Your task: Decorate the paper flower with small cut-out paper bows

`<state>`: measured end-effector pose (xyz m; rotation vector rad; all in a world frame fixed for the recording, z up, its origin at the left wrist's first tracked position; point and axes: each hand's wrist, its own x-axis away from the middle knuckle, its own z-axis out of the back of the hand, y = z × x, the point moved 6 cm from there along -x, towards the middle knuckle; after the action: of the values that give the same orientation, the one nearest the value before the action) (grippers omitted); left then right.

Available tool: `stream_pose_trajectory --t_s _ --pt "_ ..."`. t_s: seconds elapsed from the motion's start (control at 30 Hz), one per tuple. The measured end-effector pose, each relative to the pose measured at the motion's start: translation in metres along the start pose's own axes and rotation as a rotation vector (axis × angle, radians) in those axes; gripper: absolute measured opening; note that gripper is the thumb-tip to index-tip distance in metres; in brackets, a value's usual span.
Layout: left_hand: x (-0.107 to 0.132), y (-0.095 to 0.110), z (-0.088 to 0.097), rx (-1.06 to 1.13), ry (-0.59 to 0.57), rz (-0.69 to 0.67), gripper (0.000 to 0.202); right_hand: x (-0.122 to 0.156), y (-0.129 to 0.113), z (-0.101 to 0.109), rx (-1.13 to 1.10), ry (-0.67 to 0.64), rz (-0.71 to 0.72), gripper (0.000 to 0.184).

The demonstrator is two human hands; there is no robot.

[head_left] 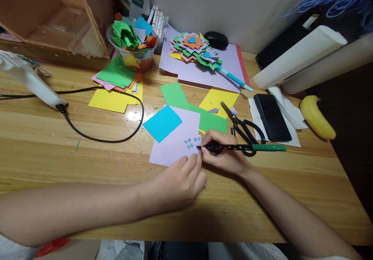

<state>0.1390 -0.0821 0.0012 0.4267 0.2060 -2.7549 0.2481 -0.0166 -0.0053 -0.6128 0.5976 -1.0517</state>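
Observation:
My right hand [223, 151] pinches a black felt-tip pen with a green end [247, 147]. The pen's tip touches the lilac sheet [166, 151], beside several small teal bow-like marks [189, 141]. My left hand [183, 178] has its fingers curled closed at the lower right edge of that sheet, pressing on it; its fingertips are partly hidden. A blue paper piece [162, 123] lies over the sheet's upper left. Green paper [215, 121] and yellow paper [220, 100] lie behind it. Black-handled scissors [243, 128] rest just beyond my right hand.
A paper flower [192, 44] lies on lilac sheets at the back. Left of it stand a tub of paper scraps [131, 46] and a stack of coloured paper [115, 73]. A black cable [116, 140] loops at left. A phone [272, 116] and a banana [317, 117] lie right.

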Motion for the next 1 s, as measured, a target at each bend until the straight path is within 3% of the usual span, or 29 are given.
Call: stream_pose_trajectory --t_s 1.0 --pt "-0.0008 -0.0011 -0.0013 0.006 -0.009 -0.002 0.019 0.0002 0.0064 -0.0006 -0.032 0.007 -0.067 0.015"
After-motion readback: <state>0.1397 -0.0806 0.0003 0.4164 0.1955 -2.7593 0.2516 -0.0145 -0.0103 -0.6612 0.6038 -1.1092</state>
